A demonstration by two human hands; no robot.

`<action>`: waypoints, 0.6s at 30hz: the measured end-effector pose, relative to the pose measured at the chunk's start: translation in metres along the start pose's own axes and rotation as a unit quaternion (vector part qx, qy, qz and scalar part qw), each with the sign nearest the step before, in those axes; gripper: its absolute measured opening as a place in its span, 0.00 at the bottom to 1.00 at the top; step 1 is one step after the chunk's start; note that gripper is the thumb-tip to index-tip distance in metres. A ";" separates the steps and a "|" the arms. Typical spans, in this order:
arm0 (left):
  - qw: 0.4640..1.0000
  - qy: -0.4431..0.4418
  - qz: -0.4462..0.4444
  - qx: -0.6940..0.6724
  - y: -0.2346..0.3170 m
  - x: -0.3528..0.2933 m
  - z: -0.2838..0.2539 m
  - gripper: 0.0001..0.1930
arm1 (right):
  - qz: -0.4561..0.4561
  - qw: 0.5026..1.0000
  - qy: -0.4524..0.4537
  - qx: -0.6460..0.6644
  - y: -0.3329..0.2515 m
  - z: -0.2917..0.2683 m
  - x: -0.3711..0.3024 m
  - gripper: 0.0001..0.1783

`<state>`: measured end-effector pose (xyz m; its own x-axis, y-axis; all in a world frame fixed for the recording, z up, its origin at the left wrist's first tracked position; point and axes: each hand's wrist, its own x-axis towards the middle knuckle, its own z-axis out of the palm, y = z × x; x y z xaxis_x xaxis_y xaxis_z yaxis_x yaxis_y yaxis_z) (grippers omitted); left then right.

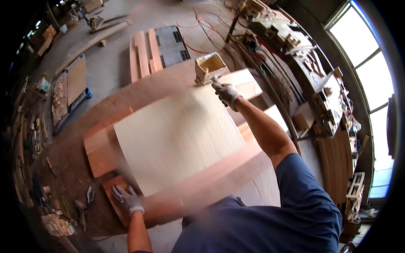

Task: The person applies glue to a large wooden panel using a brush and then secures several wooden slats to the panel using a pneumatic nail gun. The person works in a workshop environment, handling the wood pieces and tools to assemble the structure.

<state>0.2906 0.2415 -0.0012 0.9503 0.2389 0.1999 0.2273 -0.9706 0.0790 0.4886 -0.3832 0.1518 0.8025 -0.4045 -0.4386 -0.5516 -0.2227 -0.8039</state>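
A wide panel (177, 135) coated in ridged, cream-coloured paste lies in front of me on a wooden table. At its far edge stands a square, paste-smeared tub (210, 67) with yellowish residue inside. My right hand (228, 95), in a grey-white work glove, reaches to the tub's near side. Its fingers are closed round a smeared handle (215, 81), and I cannot make out the tool's head against the tub. My gloved left hand (128, 199) rests flat, fingers apart, on a reddish wooden board (116, 185) beside the panel's near left corner.
Reddish boards (99, 147) lie around and under the panel. Gloves (90, 196) lie at the table's left. More planks (143, 55) lie beyond the far edge, near a coiled red hose (198, 31) on the floor. A cluttered workbench (312, 69) runs along the right.
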 end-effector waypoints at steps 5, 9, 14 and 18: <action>1.000 -0.010 0.006 0.027 -0.003 -0.001 -0.005 0.36 | -0.015 0.998 -0.005 -0.056 0.076 -0.024 -0.098 0.28; 1.000 -0.009 -0.003 0.024 -0.007 -0.001 0.001 0.36 | 0.060 0.989 0.038 -0.127 0.123 -0.054 -0.232 0.28; 0.999 0.021 0.018 0.037 -0.012 -0.002 0.015 0.37 | 0.140 0.984 0.073 -0.086 0.179 -0.099 -0.342 0.24; 0.999 0.009 0.019 0.038 -0.010 0.002 0.012 0.37 | 0.099 0.989 0.098 -0.051 0.172 -0.095 -0.345 0.27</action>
<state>0.2928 0.2515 -0.0137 0.9547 0.2011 0.2194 0.2070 -0.9783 -0.0040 0.0953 -0.3658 0.2029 0.6225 -0.6114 -0.4886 -0.7216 -0.2067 -0.6607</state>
